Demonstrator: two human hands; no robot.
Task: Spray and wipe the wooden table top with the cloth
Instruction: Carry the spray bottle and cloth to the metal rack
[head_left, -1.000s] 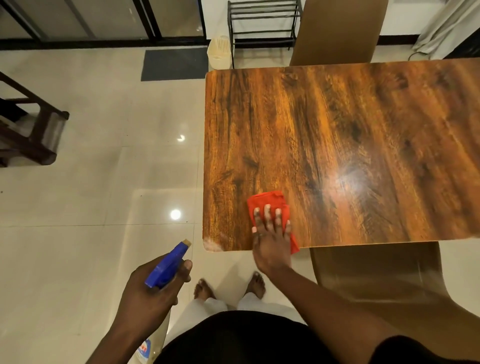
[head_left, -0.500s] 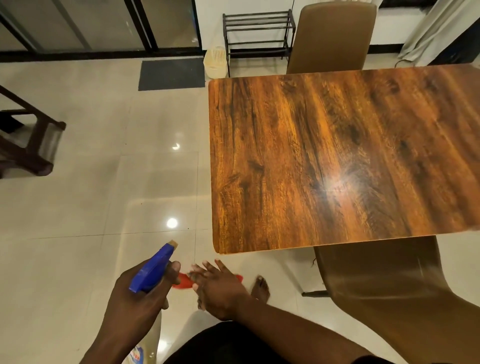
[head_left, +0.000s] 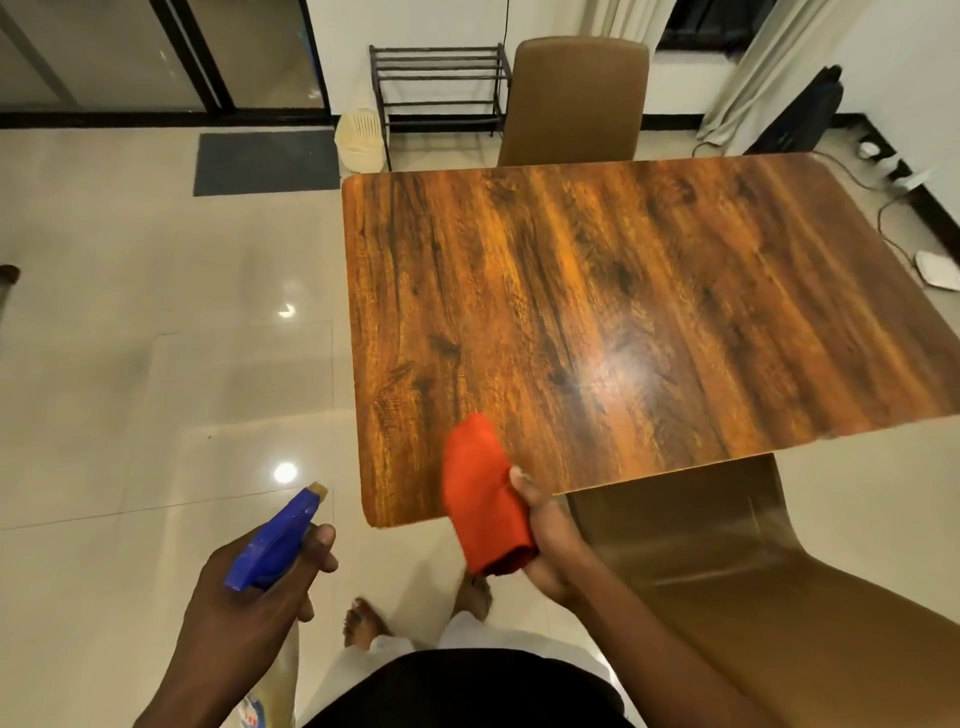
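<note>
The wooden table top (head_left: 623, 312) fills the middle and right of the head view, glossy with a light glare spot. My right hand (head_left: 550, 535) holds a bunched red cloth (head_left: 483, 499) in the air over the table's near left corner. My left hand (head_left: 249, 613) grips a spray bottle with a blue trigger head (head_left: 275, 545), held off the table to the left, nozzle pointing up and toward the table. The bottle's pale body runs down below my hand.
A brown chair (head_left: 727, 571) is tucked at the near edge on my right, another brown chair (head_left: 576, 98) at the far side. A black rack (head_left: 441, 88), pale basket (head_left: 358, 137) and grey mat (head_left: 265, 161) lie beyond. Cables and a white device (head_left: 937, 270) lie at the right.
My right hand left the table top with the cloth, dropped below the near edge, then rose again holding the cloth bunched over the corner. The view has shifted left and back.
</note>
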